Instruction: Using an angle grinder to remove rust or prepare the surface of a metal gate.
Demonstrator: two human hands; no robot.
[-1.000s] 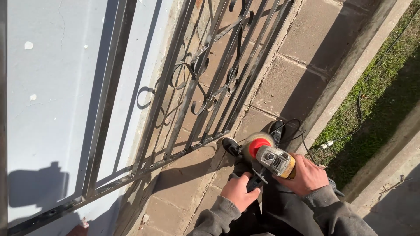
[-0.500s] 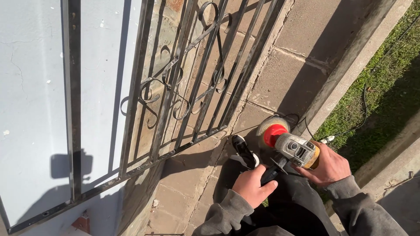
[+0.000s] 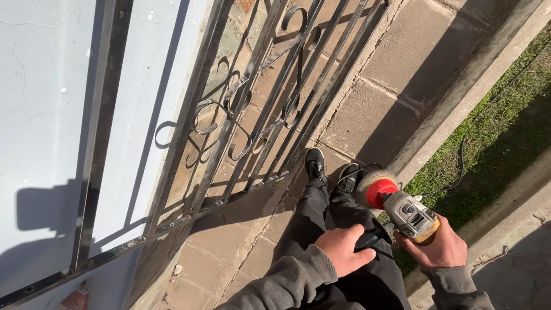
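While we look down past our own legs, the angle grinder [image 3: 402,209] sits low and to the right in the view, held out above the edge of the paving and just beside our shoes. Its body is grey metal with a yellowish rear part, and at the front a red round hub carries a wire brush wheel [image 3: 374,186] with a pale, fuzzy rim. Our right hand [image 3: 439,248] is closed around the rear of the body, fingers wrapped underneath. Our left hand [image 3: 343,248] is closed around the black side handle [image 3: 370,238], which sticks out from the grinder toward us. Both sleeves are grey knit fabric. A thin dark cord [image 3: 462,155] runs away across the grass [image 3: 505,109] to the right.

Below the tool we see black trousers [image 3: 321,218] and two black shoes [image 3: 315,163] with laces, standing on square stone paving [image 3: 373,120] with rough, sandy joints. A raised concrete kerb [image 3: 459,97] divides the paving from the grass.

To the left stands a dark iron gate [image 3: 252,109] with straight bars and curled scrollwork, its metal dull and worn. Its left part is backed by a smooth pale blue-grey sheet [image 3: 46,103], flecked with small white spots, where our shadow falls. A small reddish scrap [image 3: 72,298] lies at the bottom left corner; we cannot tell what it is.
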